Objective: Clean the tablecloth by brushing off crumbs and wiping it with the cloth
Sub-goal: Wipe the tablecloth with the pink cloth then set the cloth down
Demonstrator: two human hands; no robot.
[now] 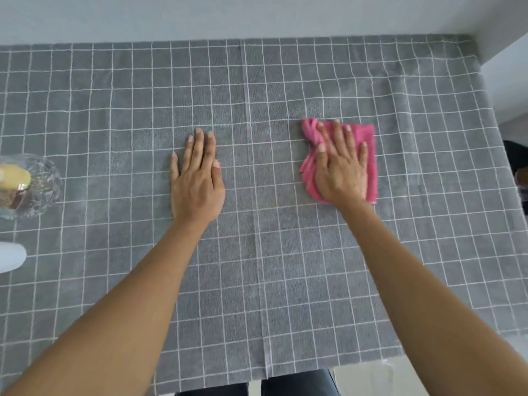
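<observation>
A grey tablecloth [257,267] with a white grid pattern covers the whole table. A folded pink cloth [370,144] lies on it right of centre. My right hand [341,170] presses flat on top of the pink cloth, fingers spread and pointing away from me. My left hand [197,178] rests palm down on the bare tablecloth left of centre, fingers straight and nearly together, holding nothing. No crumbs are visible on the fabric.
A clear glass bowl [45,192] with yellow and brown food stands at the left edge. A white object [11,257] pokes in below it. A white wall runs along the far side, and the table's right edge drops off to the floor.
</observation>
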